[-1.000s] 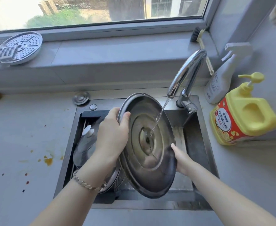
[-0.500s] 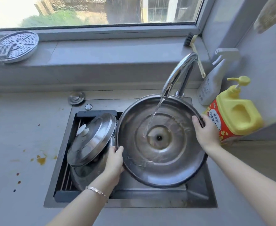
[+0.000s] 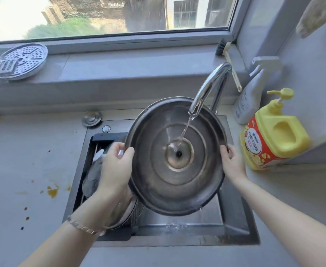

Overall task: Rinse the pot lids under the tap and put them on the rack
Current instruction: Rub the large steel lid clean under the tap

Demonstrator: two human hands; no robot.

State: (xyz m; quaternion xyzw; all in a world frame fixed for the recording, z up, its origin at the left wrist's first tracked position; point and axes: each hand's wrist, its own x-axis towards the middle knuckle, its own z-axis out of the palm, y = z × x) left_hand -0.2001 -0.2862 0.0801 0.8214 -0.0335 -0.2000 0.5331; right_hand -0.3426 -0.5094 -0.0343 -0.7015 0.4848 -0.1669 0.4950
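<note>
Rinse under way. Big lid (image 3: pixel 177 182) is held hollow side up between both hands, clear of the sink (image 3: pixel 233 218) floor. Left hand (image 3: pixel 116 166) clamps the left rim, thumb hooked over the edge. Right hand (image 3: pixel 232 162) clamps the opposite rim, fingers curled round it. Tap (image 3: pixel 208 87) arches above and beyond the grip, running. Water (image 3: pixel 185 130) lands at the lid's centre, midway between the hands, and spills off the near rim below the right hand into the sink.

Outboard of the left hand, partly hidden by it: smaller lid (image 3: pixel 93 176), blurred, leaning on the rack (image 3: pixel 104 136) across the sink's left part. Steel rim (image 3: pixel 125 214) under the left wrist; pot or another lid, cannot tell.

Progress, as a judgement: midway or later. One lid looks racked already. The held one is wet on its inside; its outer face is not in view. Left to do: finish the rinse, tip the water out, carry the lid over to the left-hand side and lean it on the rack. Room there looks tight.

Beyond the right hand: soap bottle (image 3: pixel 276 132), well out of the way.
</note>
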